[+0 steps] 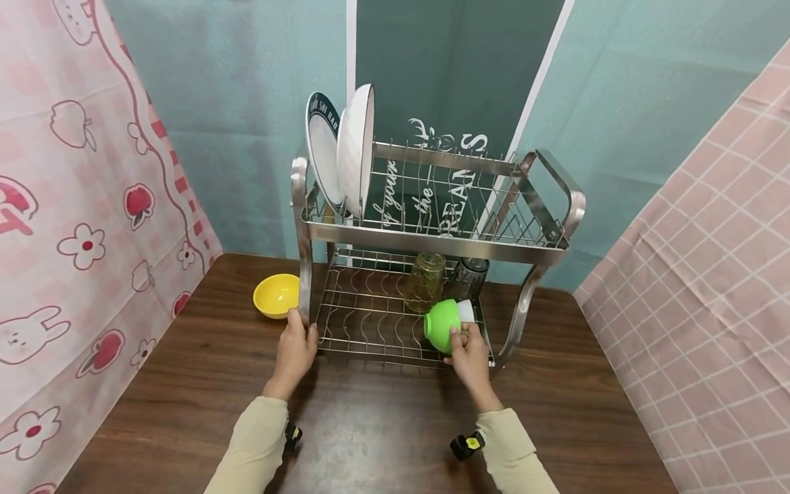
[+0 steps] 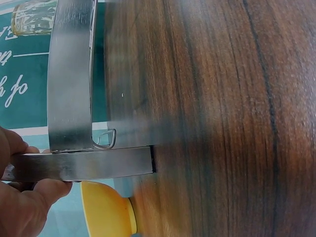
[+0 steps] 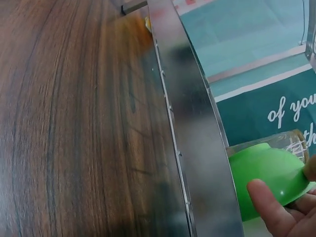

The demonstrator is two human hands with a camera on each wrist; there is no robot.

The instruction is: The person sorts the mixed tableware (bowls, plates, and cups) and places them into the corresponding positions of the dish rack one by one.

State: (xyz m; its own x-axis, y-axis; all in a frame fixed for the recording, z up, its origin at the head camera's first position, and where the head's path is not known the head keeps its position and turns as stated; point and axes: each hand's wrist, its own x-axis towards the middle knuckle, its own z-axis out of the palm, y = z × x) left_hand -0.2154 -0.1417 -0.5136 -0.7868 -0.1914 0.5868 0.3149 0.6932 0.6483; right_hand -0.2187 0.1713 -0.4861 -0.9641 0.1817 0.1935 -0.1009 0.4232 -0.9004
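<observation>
My left hand (image 1: 294, 355) grips the left front leg of a two-tier metal dish rack (image 1: 432, 245). In the left wrist view the thumb and fingers (image 2: 52, 190) lie on opposite sides of that flat metal leg. A green bowl (image 1: 441, 326), tilted on its side, is pinched in my right hand (image 1: 472, 358) at the right end of the lower tier. The right wrist view shows the thumb on the bowl's outer wall. Partly hidden behind the green bowl is a small white item (image 1: 465, 311). A yellowish glass (image 1: 427, 278) and a dark glass (image 1: 471, 276) stand behind it.
A yellow bowl (image 1: 275, 296) sits on the wooden table (image 1: 370, 425) left of the rack. On the upper tier, a dark-rimmed plate (image 1: 322, 147) and a white bowl (image 1: 356, 151) stand on edge at the left. Curtains (image 1: 247, 103) enclose the back and sides.
</observation>
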